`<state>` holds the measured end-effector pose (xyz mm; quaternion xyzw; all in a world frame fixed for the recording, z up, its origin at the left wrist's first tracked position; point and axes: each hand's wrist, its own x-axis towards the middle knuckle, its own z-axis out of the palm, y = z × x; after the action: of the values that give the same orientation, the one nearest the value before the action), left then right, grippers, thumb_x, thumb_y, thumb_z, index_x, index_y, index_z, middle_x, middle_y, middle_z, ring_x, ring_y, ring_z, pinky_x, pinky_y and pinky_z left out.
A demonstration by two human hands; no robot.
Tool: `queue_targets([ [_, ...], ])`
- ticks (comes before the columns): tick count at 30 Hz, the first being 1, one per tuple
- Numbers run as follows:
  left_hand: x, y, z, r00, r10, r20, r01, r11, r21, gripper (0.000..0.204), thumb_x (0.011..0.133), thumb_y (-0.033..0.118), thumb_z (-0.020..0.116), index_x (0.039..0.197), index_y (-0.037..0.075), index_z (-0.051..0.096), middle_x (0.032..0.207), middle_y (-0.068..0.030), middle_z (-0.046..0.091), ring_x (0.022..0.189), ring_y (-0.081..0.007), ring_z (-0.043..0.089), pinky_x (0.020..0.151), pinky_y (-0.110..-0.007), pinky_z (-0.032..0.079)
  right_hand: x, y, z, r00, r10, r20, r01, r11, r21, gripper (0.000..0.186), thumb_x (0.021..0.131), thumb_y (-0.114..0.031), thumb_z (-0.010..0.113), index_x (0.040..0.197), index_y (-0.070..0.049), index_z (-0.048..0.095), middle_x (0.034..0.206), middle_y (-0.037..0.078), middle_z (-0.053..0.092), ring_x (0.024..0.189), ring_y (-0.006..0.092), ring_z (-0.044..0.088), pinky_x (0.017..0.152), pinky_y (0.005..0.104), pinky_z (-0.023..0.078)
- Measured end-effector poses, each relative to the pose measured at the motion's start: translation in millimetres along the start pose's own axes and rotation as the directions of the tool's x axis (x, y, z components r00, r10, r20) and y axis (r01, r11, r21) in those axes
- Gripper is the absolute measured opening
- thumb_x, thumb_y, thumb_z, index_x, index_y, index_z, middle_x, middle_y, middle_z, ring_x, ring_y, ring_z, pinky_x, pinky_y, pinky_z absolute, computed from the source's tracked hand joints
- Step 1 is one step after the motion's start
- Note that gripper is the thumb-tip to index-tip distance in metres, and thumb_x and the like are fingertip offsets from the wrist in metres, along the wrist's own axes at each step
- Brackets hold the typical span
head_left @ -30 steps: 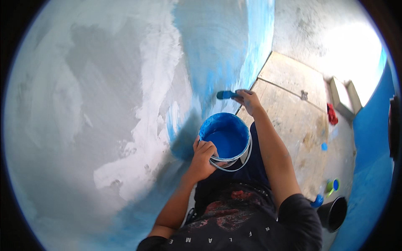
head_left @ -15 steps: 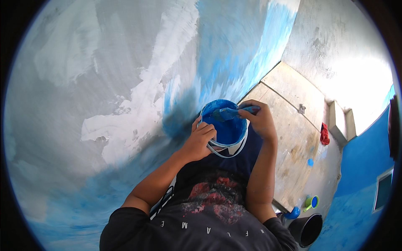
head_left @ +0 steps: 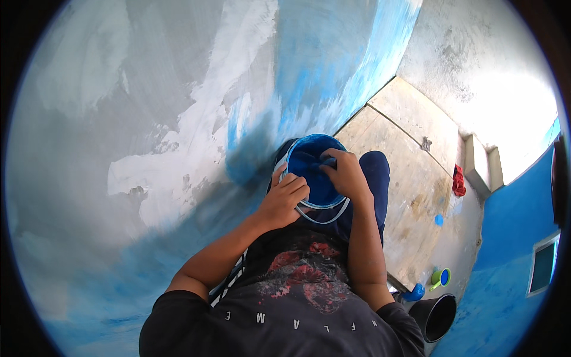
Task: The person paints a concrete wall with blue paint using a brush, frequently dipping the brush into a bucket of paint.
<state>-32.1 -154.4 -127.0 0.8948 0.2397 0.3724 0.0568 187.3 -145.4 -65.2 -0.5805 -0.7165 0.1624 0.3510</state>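
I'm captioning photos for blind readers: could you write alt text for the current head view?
A person seen from above grips a bucket of blue paint with the left hand while the right hand holds a brush, hard to make out, inside it. A patchy grey, white and blue wall is on the left, wooden boards on the right.

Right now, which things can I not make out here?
Head view: brush bristles, blending into the bucket's blue inside.
Head view: bucket's underside, hidden by its own wall.
Head view: black container's bottom, lost in darkness.
Head view: dark object, cut off by lens rim.
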Motion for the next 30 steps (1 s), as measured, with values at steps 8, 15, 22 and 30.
queue_targets([
  [8, 4, -6, -3, 0.999, -0.038, -0.021, 0.038, 0.999, -0.008, 0.038, 0.070, 0.024, 0.090, 0.085, 0.010, 0.058, 0.094, -0.0028, 0.054, 0.103, -0.0244, 0.056, 0.125, -0.057, 0.021, -2, -2, -10, 0.981, -0.015, -0.194, 0.039, 0.992, 0.120, 0.019, 0.087, 0.001, 0.074, 0.105, 0.004, 0.074, 0.098, 0.018, 0.075, 0.088, 0.0284, 0.073, 0.083, 0.0351, 0.056],
  [15, 16, -14, -3, 0.996, -0.090, -0.020, 0.089, 0.995, -0.049, 0.041, 0.072, 0.027, 0.090, 0.087, 0.009, 0.057, 0.092, -0.0040, 0.052, 0.102, -0.0262, 0.056, 0.123, -0.056, 0.023, -1, 18, 5, 0.944, -0.067, -0.323, 0.128, 0.977, 0.172, 0.020, 0.088, 0.003, 0.072, 0.108, 0.003, 0.074, 0.100, 0.018, 0.072, 0.090, 0.0334, 0.072, 0.084, 0.0362, 0.054],
  [22, 23, -19, -6, 0.991, -0.129, 0.042, 0.130, 0.991, -0.033, 0.041, 0.072, 0.030, 0.090, 0.091, 0.010, 0.059, 0.095, -0.0031, 0.054, 0.108, -0.0238, 0.057, 0.124, -0.054, 0.023, 1, 19, 22, 0.907, -0.029, -0.419, 0.099, 0.984, 0.147, 0.023, 0.089, 0.003, 0.071, 0.111, 0.003, 0.074, 0.102, 0.019, 0.072, 0.090, 0.0338, 0.072, 0.083, 0.0370, 0.054],
  [30, 26, -16, -9, 0.996, -0.091, 0.019, 0.092, 0.994, -0.060, 0.040, 0.075, 0.027, 0.089, 0.090, 0.008, 0.057, 0.093, -0.0046, 0.054, 0.105, -0.0267, 0.057, 0.125, -0.056, 0.022, 1, 19, 25, 0.876, -0.033, -0.481, 0.107, 0.986, 0.126, 0.022, 0.088, 0.003, 0.074, 0.110, 0.003, 0.075, 0.101, 0.018, 0.073, 0.091, 0.0308, 0.073, 0.082, 0.0351, 0.055],
])
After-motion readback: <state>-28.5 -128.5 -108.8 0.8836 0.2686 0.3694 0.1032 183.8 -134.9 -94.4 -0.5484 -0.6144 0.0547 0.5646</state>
